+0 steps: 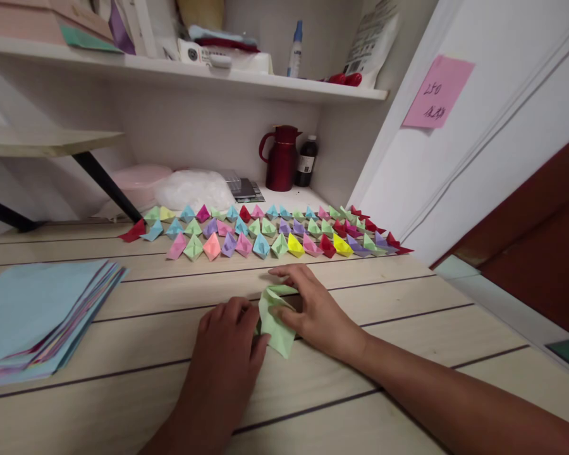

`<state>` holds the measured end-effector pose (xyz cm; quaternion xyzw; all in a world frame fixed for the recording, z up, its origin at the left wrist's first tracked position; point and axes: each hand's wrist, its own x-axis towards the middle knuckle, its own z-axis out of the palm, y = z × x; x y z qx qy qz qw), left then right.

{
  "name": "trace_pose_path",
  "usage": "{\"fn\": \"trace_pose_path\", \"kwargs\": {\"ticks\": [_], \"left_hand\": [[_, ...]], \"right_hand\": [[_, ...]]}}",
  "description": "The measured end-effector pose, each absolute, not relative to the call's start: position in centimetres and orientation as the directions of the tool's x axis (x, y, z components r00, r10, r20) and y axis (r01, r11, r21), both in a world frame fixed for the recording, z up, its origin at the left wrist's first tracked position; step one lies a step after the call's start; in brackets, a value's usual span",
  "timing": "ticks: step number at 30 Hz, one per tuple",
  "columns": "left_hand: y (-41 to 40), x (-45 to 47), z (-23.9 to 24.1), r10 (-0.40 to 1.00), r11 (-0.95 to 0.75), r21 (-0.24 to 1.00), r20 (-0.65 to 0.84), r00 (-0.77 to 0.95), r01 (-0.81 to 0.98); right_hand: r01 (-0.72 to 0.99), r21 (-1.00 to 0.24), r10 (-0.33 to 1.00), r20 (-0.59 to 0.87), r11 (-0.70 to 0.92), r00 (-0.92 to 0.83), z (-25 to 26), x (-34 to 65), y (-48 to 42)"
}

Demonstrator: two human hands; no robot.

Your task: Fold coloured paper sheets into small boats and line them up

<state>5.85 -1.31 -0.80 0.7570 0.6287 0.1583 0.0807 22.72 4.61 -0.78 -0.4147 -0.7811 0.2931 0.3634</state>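
Observation:
A partly folded sheet of light green paper (279, 328) lies on the wood-look table between my two hands. My left hand (230, 338) grips its left edge with the thumb and curled fingers. From the right, my right hand (310, 306) holds the sheet, thumb on its face and index finger reaching past the upper edge. Part of the paper's left side is hidden behind my left fingers. Beyond my hands, several rows of small folded paper boats (260, 245) in many colours stand across the table.
A stack of coloured paper squares (38, 309), light blue on top, lies at the left. Behind the boats are a dark red jug (281, 161), a dark bottle (306, 163) and a white plastic bag (194, 189). A shelf (146, 68) spans above. A pink note (439, 91) sticks to the wall.

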Motion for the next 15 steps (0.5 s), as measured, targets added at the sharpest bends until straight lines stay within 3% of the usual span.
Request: {"fn": "trace_pose_path", "kwargs": {"ticks": [4,10,15], "left_hand": [[-1.3,5.9,-0.4,0.978,-0.204,0.308,0.105,0.18,0.929],[-1.4,5.3,-0.2,0.981,-0.196,0.321,0.07,0.183,0.927],[-1.3,4.9,-0.4,0.977,-0.213,0.353,0.084,0.195,0.911]], "right_hand": [[0.439,-0.733,0.844,0.359,0.52,-0.399,-0.7,23.7,5.3],[0.575,-0.544,0.787,0.34,0.611,-0.515,-0.8,24.7,6.1],[0.558,-0.517,0.757,0.365,0.649,-0.543,-0.9,24.6,5.9]]}}
